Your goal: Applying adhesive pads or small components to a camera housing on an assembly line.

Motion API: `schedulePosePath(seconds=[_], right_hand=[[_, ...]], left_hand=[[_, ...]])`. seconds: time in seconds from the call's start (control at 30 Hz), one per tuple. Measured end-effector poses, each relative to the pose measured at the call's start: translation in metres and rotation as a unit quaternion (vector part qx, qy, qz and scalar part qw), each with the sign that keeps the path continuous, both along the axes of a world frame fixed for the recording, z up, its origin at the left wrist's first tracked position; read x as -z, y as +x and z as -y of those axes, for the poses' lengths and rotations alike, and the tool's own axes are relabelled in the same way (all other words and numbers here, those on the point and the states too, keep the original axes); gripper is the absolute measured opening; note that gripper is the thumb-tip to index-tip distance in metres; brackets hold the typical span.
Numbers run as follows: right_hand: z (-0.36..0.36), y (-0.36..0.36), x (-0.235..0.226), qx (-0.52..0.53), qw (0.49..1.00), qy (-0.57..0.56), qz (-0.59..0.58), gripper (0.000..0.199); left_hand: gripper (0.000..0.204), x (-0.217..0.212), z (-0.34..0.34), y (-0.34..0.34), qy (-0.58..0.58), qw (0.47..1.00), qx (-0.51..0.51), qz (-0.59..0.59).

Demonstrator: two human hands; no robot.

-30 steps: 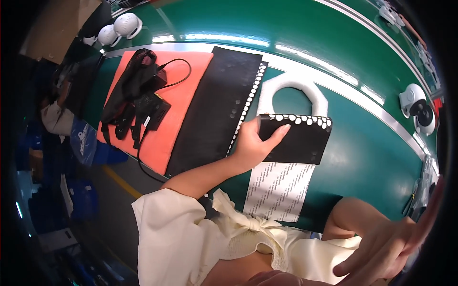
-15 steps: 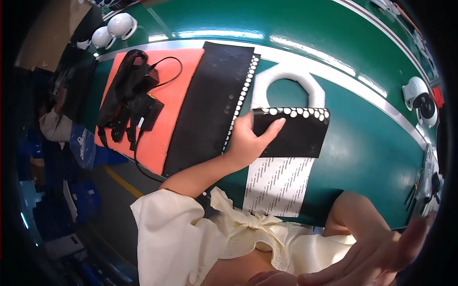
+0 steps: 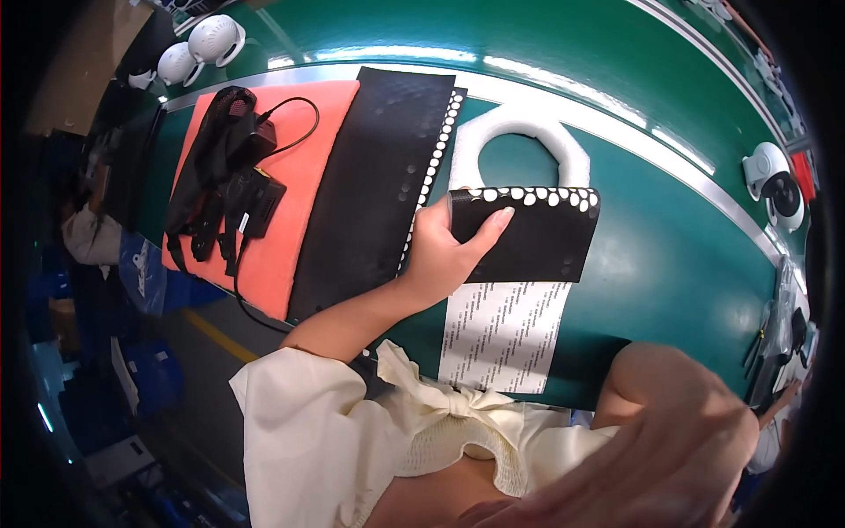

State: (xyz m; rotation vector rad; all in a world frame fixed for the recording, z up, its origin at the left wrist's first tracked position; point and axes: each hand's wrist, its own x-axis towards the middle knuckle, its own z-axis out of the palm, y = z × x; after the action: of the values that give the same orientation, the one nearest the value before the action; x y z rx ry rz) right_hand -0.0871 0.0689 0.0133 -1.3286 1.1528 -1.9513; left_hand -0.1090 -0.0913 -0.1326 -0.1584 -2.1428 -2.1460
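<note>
My left hand (image 3: 444,251) is closed on a black sheet (image 3: 528,246), its thumb lying across the front face and its other fingers mostly hidden behind. White round dots line the sheet's upper edge. Below the black part, white printed backing paper (image 3: 502,339) extends toward my body. Just beyond the sheet lies a white foam ring (image 3: 466,145), partly covered by it. My right hand (image 3: 642,466) is raised close to the camera at the lower right, away from the sheet; motion blur hides its fingers.
Left of the sheet lies a stack of larger black sheets (image 3: 378,158) with dots along one edge. An orange foam pad (image 3: 317,132) carries black cabled devices (image 3: 251,141). White cameras (image 3: 216,40) stand at the far left, another camera (image 3: 775,185) at the right. The green table (image 3: 651,273) supports everything.
My right hand has swung inward from the right edge, still close to the camera. The table scene has shifted slightly left and up in view. My left hand keeps its hold on the black sheet.
</note>
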Motion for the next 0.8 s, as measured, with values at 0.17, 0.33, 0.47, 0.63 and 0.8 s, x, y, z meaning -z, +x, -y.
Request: schedulePosePath(seconds=[0.17, 0.33, 0.47, 0.63, 0.8], right_hand=[[0.003, -0.024, 0.039, 0.091, 0.972, 0.214, -0.029, 0.029], [0.033, -0.037, 0.117, 0.322, 0.862, 0.259, -0.293, 0.022], [0.036, -0.045, 0.136, 0.342, 0.9, 0.219, -0.16, 0.02], [0.034, -0.056, 0.139, 0.254, 0.937, 0.181, 0.158, 0.01], [0.032, -0.058, 0.138, 0.239, 0.93, 0.185, 0.208, 0.011]], left_hand=[[0.013, 0.005, 0.004, 0.0, 0.005, 1.0, -0.017, 0.023], [0.013, 0.014, 0.014, -0.005, 0.019, 0.998, 0.046, 0.028], [0.008, 0.018, 0.019, -0.011, 0.057, 0.992, 0.076, 0.085], [0.007, 0.021, 0.019, -0.015, 0.03, 0.992, 0.055, 0.11], [0.009, 0.014, 0.015, -0.015, 0.046, 0.988, 0.056, 0.133]])
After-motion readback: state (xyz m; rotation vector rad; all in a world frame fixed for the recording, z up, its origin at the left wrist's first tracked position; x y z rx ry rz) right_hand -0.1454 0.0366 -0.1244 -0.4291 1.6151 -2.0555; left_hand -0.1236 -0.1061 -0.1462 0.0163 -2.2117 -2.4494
